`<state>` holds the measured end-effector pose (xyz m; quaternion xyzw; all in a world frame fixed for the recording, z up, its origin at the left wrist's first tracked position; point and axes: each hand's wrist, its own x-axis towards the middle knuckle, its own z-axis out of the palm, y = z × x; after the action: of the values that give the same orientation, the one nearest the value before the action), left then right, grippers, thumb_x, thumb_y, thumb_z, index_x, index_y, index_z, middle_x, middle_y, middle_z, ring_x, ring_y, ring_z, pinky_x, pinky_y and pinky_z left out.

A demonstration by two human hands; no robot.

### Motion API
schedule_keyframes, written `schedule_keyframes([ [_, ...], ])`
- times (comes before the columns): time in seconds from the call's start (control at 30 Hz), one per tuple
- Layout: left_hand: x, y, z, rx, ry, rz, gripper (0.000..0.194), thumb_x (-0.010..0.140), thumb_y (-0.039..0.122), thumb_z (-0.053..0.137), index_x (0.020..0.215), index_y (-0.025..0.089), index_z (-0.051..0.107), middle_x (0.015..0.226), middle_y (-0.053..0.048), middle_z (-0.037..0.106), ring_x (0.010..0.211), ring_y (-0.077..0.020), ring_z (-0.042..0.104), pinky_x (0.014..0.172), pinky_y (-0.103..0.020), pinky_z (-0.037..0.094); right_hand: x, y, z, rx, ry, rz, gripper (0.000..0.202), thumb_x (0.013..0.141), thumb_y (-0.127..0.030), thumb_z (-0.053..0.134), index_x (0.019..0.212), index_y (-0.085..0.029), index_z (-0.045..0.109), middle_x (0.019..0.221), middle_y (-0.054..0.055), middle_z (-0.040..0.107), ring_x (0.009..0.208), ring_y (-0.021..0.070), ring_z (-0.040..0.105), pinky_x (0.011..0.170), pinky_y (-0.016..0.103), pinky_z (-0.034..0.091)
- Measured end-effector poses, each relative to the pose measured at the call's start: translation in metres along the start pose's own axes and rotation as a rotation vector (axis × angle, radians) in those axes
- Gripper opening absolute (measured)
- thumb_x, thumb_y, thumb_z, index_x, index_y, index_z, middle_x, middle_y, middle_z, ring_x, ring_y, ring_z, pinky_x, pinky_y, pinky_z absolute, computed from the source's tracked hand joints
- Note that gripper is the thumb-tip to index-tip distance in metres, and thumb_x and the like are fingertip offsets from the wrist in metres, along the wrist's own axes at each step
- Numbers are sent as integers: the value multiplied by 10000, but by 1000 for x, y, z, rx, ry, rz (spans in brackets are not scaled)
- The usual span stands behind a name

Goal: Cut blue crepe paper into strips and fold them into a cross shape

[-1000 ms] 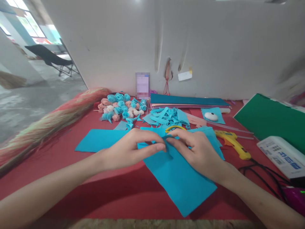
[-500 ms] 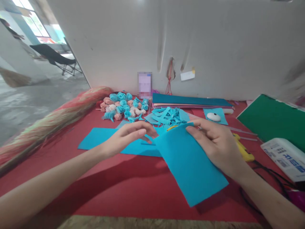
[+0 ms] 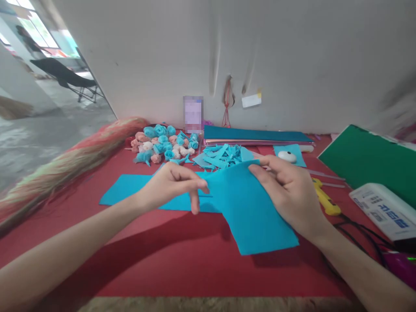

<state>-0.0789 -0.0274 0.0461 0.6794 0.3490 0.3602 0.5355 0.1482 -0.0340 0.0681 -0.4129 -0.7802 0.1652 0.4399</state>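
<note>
A blue sheet hangs above the red table, its upper edge pinched between the thumb and fingers of my right hand. At the sheet's upper left corner, my left hand has its thumb and index finger pressed together on the edge, with another finger pointing down. Behind and below the hands, a longer blue strip lies flat on the table. A heap of blue scraps sits just beyond the sheet.
Blue, pink and white paper flowers lie at the back left beside a fibre bundle. To the right are a white mouse-shaped item, a yellow glue gun, a white box and a green board. A person stands far left.
My left thumb and finger have closed on the sheet's upper left corner. The sheet's lower end has swung left and up. The whole view has shifted slightly.
</note>
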Motion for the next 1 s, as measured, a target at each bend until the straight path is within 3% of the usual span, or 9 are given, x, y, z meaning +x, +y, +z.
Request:
schedule_keyframes([
  [0.07, 2, -9, 6, -194, 85, 49, 333, 805, 494, 594, 840, 184, 710, 778, -30, 729, 765, -171, 667, 784, -287, 515, 3, -1, 3, 45, 51, 52, 209, 864, -358, 501, 714, -218, 542, 453, -60, 362, 371, 85, 309, 332, 222, 235],
  [0.17, 3, -12, 27, -347, 32, -18, 605, 702, 633, 616, 1117, 193, 622, 1143, -84, 652, 1032, -270, 612, 858, -367, 506, 8, -3, 16, 105, 114, 96, 222, 865, -367, 499, 703, -216, 512, 455, -65, 338, 372, 78, 280, 335, 223, 217],
  [0.27, 0, -7, 45, -310, 76, -147, 432, 708, 462, 704, 1011, 159, 652, 985, -77, 703, 912, -259, 658, 773, -351, 543, 9, -2, 28, 89, 184, 62, 223, 877, -340, 485, 695, -210, 481, 450, -74, 293, 384, 72, 264, 366, 229, 210],
  [0.37, -3, -4, 49, -251, 157, -245, 259, 731, 380, 701, 784, 129, 669, 795, -50, 710, 730, -204, 673, 706, -333, 558, 8, 2, 33, 132, 207, 81, 232, 887, -371, 462, 718, -214, 477, 463, -80, 253, 398, 75, 247, 389, 240, 212],
  [0.43, -3, -4, 45, -234, 190, -267, 261, 730, 379, 700, 695, 124, 654, 762, -47, 705, 682, -185, 661, 677, -327, 559, 6, 7, 30, 286, 84, 157, 273, 896, -445, 418, 792, -213, 519, 498, -69, 309, 428, 84, 315, 416, 237, 275],
  [0.57, -2, -5, 37, -280, 200, -230, 201, 734, 341, 705, 780, 147, 678, 793, -29, 704, 732, -183, 660, 685, -311, 553, -1, 15, 18, 603, -356, 364, 387, 856, -502, 466, 1099, -204, 510, 559, -62, 453, 438, 94, 428, 416, 235, 358],
  [0.63, -1, -3, 37, -294, 178, -200, 172, 740, 315, 701, 794, 153, 685, 799, -23, 703, 736, -173, 654, 674, -290, 547, -5, 16, 13, 623, -435, 437, 497, 826, -454, 538, 1222, -174, 431, 522, -81, 452, 392, 88, 418, 376, 222, 342],
  [0.77, -1, 0, 35, -268, 129, -165, 192, 758, 306, 677, 672, 134, 661, 691, -13, 668, 604, -122, 600, 585, -240, 515, -10, 18, 9, 603, -401, 449, 506, 819, -406, 570, 1228, -141, 433, 468, -96, 422, 364, 73, 400, 350, 197, 322],
  [1.0, -5, 1, 28, -265, 118, 47, 133, 826, 190, 583, 716, 174, 657, 614, 43, 566, 546, -51, 480, 520, -142, 425, -15, 30, 9, 850, -398, 436, 245, 841, -352, 575, 1067, -257, 572, 498, -75, 517, 325, 55, 406, 299, 170, 306],
])
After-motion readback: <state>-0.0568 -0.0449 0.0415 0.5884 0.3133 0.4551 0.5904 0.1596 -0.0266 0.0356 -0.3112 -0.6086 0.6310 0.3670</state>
